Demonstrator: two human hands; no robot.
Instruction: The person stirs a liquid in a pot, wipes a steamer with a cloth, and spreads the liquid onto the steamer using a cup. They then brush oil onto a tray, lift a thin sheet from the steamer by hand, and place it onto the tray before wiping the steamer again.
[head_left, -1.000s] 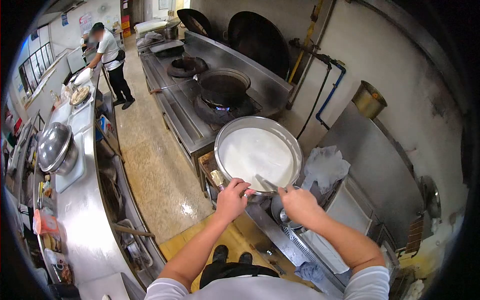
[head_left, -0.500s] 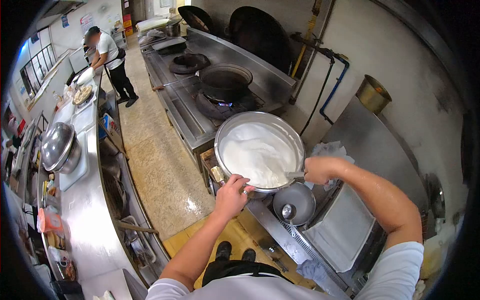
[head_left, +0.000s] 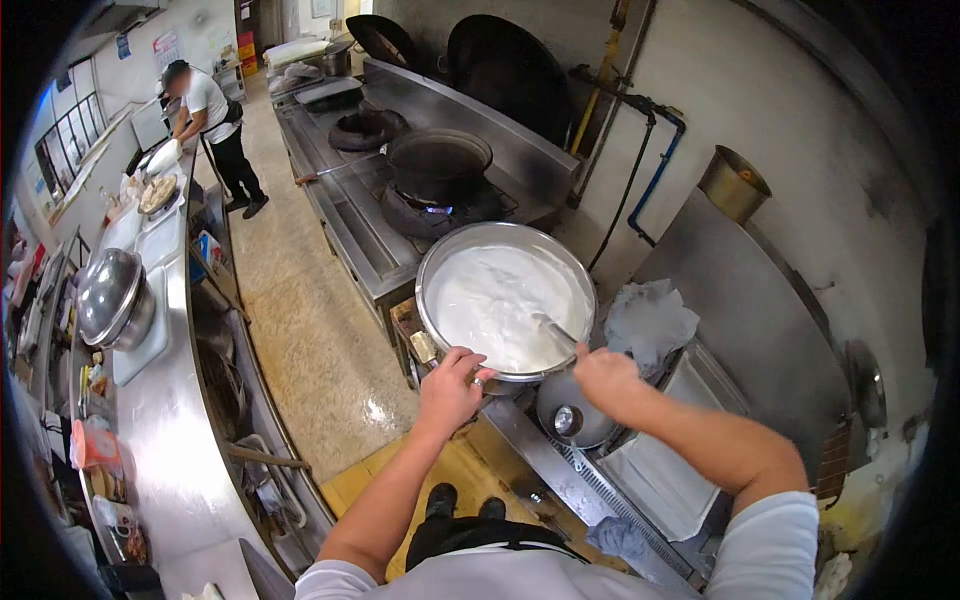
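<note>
A large round metal bowl (head_left: 431,335) holds white, frothy liquid (head_left: 500,300) and stands in front of me, beside the stove. My left hand (head_left: 452,388), with a ring on one finger, grips the bowl's near-left rim. Over the near-right rim, my right hand (head_left: 606,378) is closed around the grey handle of a stirring utensil (head_left: 556,328). The utensil slants down into the liquid, which hides its working end. Below the right hand is a grey pan (head_left: 548,408) with a metal ladle (head_left: 567,420) in it.
A dark wok (head_left: 440,165) sits over a burner with a blue flame. To the right lie a crumpled plastic bag (head_left: 652,320) and a pale tray (head_left: 665,480). A steel counter (head_left: 185,430) runs along the left. Farther off, a person (head_left: 205,120) bends over that counter.
My right hand has moved left and down, its utensil now deeper toward the middle of the liquid. The liquid's surface has shifted. My left hand stays on the rim; the view has shifted slightly.
</note>
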